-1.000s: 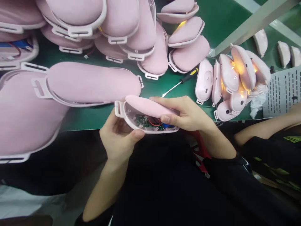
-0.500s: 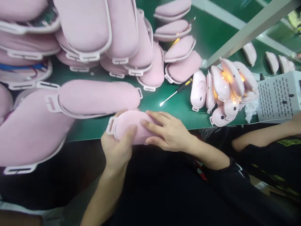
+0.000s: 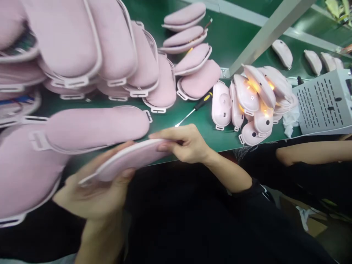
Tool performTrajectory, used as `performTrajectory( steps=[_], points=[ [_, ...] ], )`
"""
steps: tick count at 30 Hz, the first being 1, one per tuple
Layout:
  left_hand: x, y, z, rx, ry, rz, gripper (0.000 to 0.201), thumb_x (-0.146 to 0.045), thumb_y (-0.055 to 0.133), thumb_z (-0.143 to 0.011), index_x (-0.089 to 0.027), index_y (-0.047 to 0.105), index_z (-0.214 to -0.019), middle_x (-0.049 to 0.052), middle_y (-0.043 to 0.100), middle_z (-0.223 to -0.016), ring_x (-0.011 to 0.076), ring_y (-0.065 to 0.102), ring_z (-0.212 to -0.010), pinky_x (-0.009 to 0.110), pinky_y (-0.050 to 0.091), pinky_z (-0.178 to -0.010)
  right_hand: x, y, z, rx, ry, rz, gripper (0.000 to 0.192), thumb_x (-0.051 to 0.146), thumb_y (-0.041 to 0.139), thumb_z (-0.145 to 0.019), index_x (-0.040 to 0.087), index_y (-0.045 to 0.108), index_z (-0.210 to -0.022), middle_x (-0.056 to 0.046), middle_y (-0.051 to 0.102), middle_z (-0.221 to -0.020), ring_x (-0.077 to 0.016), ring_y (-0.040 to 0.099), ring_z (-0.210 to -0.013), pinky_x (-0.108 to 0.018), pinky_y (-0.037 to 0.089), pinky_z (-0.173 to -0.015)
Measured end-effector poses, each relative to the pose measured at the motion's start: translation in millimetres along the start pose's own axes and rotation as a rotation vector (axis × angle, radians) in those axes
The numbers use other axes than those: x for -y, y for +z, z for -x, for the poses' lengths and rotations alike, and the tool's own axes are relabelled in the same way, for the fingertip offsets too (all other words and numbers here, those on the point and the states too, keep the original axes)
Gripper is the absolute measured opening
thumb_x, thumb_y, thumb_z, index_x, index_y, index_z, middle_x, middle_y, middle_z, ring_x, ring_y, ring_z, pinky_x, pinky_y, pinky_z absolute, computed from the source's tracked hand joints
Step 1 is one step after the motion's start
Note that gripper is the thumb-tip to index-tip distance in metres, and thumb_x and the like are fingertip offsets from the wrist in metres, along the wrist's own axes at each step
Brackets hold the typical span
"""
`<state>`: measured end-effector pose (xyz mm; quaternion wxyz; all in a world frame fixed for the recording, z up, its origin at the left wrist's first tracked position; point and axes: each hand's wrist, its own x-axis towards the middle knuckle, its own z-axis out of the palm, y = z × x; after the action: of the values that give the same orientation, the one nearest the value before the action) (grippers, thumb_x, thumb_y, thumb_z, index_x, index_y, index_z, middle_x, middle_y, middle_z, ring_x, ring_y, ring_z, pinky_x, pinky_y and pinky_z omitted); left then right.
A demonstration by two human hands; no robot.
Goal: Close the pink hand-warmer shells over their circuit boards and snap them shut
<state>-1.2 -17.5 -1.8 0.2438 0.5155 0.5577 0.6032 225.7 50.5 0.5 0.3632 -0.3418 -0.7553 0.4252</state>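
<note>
Between my two hands is a pink padded oval pad (image 3: 132, 159) with a white rim, tilted edge-up above the table's front edge. My left hand (image 3: 96, 194) grips its near left end, thumb on the pink face and fingers behind. At the far end, my right hand (image 3: 187, 143) pinches the rim between thumb and fingers. Just beyond lies another long pink padded piece (image 3: 99, 126) with white strap loops. A screwdriver (image 3: 194, 110) with a black and yellow handle rests on the green table near my right hand.
Pink padded pieces (image 3: 63, 40) are piled at the back left. Pink shells (image 3: 221, 106), some glowing orange, are heaped to the right beside a grey perforated metal box (image 3: 324, 102). A metal post (image 3: 269, 36) rises behind them. A co-worker's arm (image 3: 310, 154) is at right.
The pad has turned from face-up to edge-up and moved left. My left hand has shifted left and down with it; my right hand now pinches its end instead of lying on top.
</note>
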Motion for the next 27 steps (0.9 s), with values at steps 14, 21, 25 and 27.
performTrajectory(
  steps=[14,21,25,27],
  points=[
    [-16,-29.1,-8,0.414,0.485,-0.278,0.077,-0.054,0.095,-0.096,-0.038,0.068,-0.166,0.005,0.072,-0.168,0.0362,0.068,-0.158,0.054,0.059,-0.133,21,-32,57,-0.147,-0.432,0.228,0.039,0.031,0.078,-0.114,0.014,0.074,-0.149,-0.016,0.088,-0.131,-0.0243,0.085,-0.13,-0.039,0.071,-0.115],
    [-6,13.9,6,0.361,0.584,-0.209,0.058,-0.007,0.087,-0.097,-0.03,0.079,-0.149,0.003,0.092,-0.121,0.026,0.089,-0.1,0.043,0.067,-0.093,28,-26,46,-0.289,-0.388,0.233,0.023,0.034,0.082,-0.112,0.017,0.082,-0.127,-0.009,0.092,-0.111,-0.0214,0.091,-0.104,-0.034,0.076,-0.096],
    [3,4.4,9,0.417,0.524,-0.136,0.057,-0.009,0.086,-0.098,-0.034,0.079,-0.149,0.002,0.091,-0.127,0.0273,0.089,-0.107,0.045,0.07,-0.093,27,-39,49,-0.117,-0.37,0.213,0.027,0.041,0.078,-0.115,0.018,0.081,-0.129,-0.008,0.092,-0.121,-0.0202,0.089,-0.118,-0.034,0.074,-0.108],
    [10,-0.9,3,0.468,0.545,-0.144,0.048,-0.018,0.087,-0.101,-0.032,0.079,-0.146,0.003,0.091,-0.126,0.0289,0.089,-0.11,0.046,0.072,-0.096,29,-50,55,-0.091,-0.341,0.228,0.027,0.041,0.072,-0.118,0.018,0.08,-0.131,-0.009,0.091,-0.123,-0.0205,0.088,-0.123,-0.036,0.074,-0.11]
  ],
)
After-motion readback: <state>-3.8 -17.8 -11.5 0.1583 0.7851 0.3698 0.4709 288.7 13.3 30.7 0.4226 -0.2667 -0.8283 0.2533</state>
